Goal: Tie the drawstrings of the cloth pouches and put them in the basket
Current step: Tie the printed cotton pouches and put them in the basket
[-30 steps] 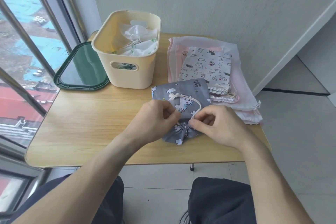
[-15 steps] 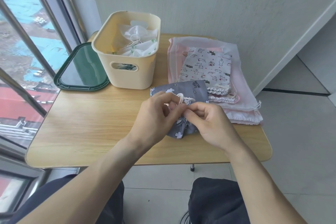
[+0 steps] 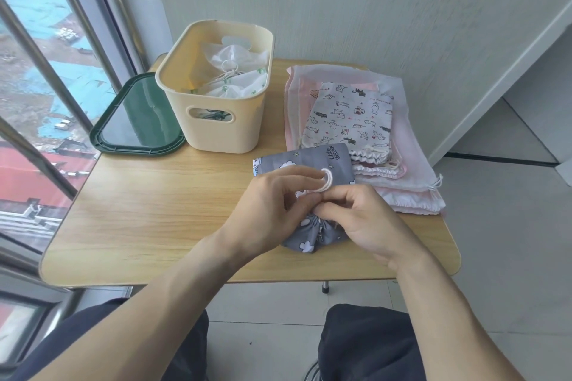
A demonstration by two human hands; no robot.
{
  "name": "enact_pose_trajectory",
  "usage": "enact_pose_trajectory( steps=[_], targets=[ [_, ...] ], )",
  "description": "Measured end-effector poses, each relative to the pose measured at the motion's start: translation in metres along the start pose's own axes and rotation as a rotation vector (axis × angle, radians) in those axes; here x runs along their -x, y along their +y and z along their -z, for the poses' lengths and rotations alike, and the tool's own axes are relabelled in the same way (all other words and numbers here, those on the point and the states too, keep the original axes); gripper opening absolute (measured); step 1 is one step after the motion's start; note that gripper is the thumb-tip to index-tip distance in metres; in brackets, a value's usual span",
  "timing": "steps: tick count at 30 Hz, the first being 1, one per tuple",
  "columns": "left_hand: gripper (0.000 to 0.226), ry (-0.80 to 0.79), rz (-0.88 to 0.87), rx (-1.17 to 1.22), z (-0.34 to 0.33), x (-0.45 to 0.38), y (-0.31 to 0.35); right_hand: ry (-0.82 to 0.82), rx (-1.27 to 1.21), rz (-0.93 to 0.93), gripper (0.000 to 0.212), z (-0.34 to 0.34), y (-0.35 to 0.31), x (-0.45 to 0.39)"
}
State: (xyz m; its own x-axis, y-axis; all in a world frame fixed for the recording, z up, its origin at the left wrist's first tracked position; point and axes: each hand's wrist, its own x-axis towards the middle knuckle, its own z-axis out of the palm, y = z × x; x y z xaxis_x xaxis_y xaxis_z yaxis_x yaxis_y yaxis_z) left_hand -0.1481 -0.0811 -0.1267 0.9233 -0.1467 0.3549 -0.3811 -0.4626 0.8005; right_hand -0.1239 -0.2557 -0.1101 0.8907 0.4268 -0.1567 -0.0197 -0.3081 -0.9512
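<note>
Far left on the worktop [image 3: 148, 219], the basket [image 3: 216, 120] holds tied pouches. Near centre, the left hand [image 3: 272, 204] and right hand [image 3: 362, 219] both pinch the cord loop [image 3: 326, 181] over the grey pouch [image 3: 309, 195]: soft, light, limp cloth, best held at its gathered neck.

arms: both forearms bare, no sleeves seen
left hand [image 3: 272, 207]: bare
right hand [image 3: 368, 223]: bare
legs: dark trousers [image 3: 368, 343]

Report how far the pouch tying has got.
Done: white tied pouches already lie in the cream basket. In hand: the left hand and right hand loop the white drawstring of the grey pouch. Left: the cat-print pouch and pink pouches stacked beside it.
</note>
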Motion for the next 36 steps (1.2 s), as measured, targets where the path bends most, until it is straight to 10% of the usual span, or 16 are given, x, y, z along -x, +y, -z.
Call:
enact_pose_trajectory(
  steps=[10, 21, 30, 36],
  targets=[
    [0.022, -0.167, -0.006, -0.123, 0.009, -0.003, 0.001, -0.070, -0.338, -0.194, 0.048, 0.000, 0.008, -0.005],
    [0.052, -0.057, 0.113, -0.550, 0.009, -0.002, -0.001, 0.158, 0.052, -0.162, 0.074, -0.021, 0.009, -0.010],
    [0.067, -0.416, 0.672, 0.136, 0.029, -0.011, -0.003, 0.227, 0.062, -0.036, 0.039, -0.031, 0.006, -0.003],
    [0.043, -0.504, 0.657, 0.326, 0.027, -0.009, -0.005, 0.199, 0.092, -0.037, 0.013, -0.020, 0.004, -0.003]
  ],
)
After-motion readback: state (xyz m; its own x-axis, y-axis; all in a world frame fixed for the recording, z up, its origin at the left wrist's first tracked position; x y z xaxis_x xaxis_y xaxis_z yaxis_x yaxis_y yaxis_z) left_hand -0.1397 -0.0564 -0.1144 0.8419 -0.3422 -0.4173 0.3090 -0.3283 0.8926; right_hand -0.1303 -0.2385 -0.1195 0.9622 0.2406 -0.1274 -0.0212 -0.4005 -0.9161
